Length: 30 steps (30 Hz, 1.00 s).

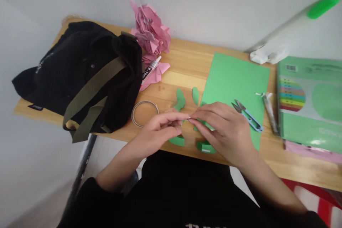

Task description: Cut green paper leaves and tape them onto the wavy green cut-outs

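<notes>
My left hand (163,126) and my right hand (226,126) meet fingertip to fingertip over the table's front part. Between them is a tiny whitish piece (189,117), too small to name; both hands pinch at it. Around and beneath the hands lie cut green paper pieces: a wavy leaf shape (180,99), an oval leaf (195,95), a curved piece (177,140) by my left wrist and a folded piece (205,147) with a white strip. Beyond my right hand lies a green paper sheet (237,74), with blue-handled thread snips (247,114) on it.
A black bag (91,67) fills the table's left side. Pink paper petals (152,30) and a glue tube (151,69) lie at the back, a wire coil (144,113) nearer. At right are a silvery tube (270,112), a crumpled white item (268,54) and a green paper pack (310,121).
</notes>
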Available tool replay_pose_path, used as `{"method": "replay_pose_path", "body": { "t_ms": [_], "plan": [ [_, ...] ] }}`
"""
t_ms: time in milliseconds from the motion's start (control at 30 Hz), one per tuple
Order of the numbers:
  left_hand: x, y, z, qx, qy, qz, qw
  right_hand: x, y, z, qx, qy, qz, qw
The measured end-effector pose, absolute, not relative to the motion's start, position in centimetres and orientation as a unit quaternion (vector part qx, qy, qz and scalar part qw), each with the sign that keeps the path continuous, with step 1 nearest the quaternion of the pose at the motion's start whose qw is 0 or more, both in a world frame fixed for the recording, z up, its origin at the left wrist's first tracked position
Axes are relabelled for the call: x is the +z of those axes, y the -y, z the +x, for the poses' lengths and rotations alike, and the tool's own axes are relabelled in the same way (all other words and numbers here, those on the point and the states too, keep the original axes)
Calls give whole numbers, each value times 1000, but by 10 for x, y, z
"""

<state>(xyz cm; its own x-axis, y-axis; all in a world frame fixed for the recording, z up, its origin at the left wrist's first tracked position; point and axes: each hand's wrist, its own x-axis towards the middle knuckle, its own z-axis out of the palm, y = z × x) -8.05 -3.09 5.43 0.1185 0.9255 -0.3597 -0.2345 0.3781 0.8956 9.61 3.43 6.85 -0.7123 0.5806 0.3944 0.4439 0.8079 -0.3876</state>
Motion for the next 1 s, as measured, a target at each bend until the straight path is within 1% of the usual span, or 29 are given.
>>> {"method": "replay_pose_path", "body": {
  "t_ms": [167,300,400,500,633,733,867,1000],
  "plan": [
    [52,32,-81,429,-496,346,671,66,-33,96,100,933,-260,228],
    [48,33,-82,422,-502,328,680,62,-31,95,78,937,-244,238],
    [45,34,-84,419,-510,323,678,60,-31,93,77,936,-251,235],
    [44,34,-85,418,-513,327,675,59,-34,90,95,939,-257,207],
    [42,35,-87,411,-511,308,690,62,-37,89,140,941,-241,192],
    [40,36,-86,433,-470,243,730,63,-39,91,209,925,-247,202],
    [41,35,-81,463,-425,147,764,63,-40,92,326,874,-282,226],
    [39,34,-75,497,-399,129,760,61,-39,92,385,828,-335,234]
  ]
}}
